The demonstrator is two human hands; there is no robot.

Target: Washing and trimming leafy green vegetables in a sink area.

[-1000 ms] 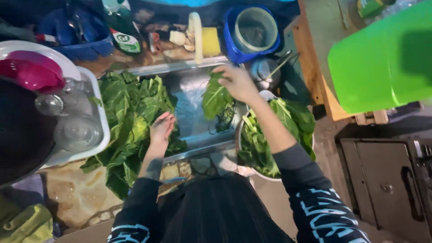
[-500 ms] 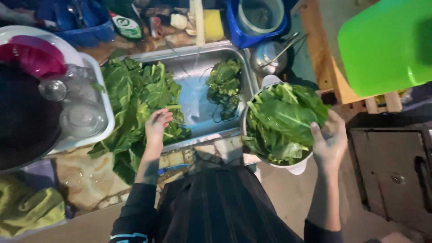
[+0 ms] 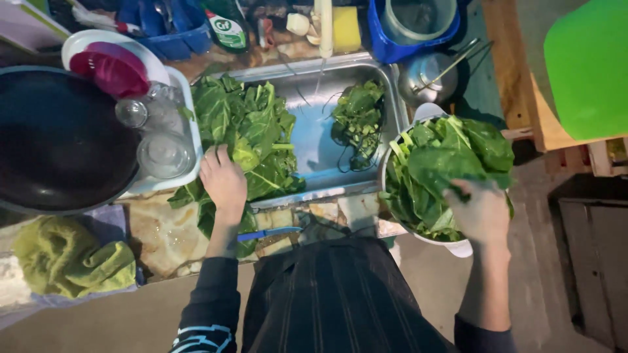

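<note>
The right hand closed around a large green leaf, gripping it at its lower end with the fingers curled over the stem side; the leaf spread up and away from the hand, over the white bowl. That bowl stood just off the right edge of the sink, heaped with more washed leaves, and the held leaf lay on top of the heap.

The left hand rested palm down, fingers loosely spread and holding nothing, on a pile of greens that filled the left end of the sink and spilled over its front edge onto the stone counter. A smaller bunch of leaves sat in the water at the sink's right end, under the thin stream from the tap.

Near the counter's front edge, just below the left wrist, lay a blue-handled knife. Left of the sink stood a white rack with glass jars, beside a dark wok; a crumpled yellow-green cloth lay at the counter's left front corner.
</note>
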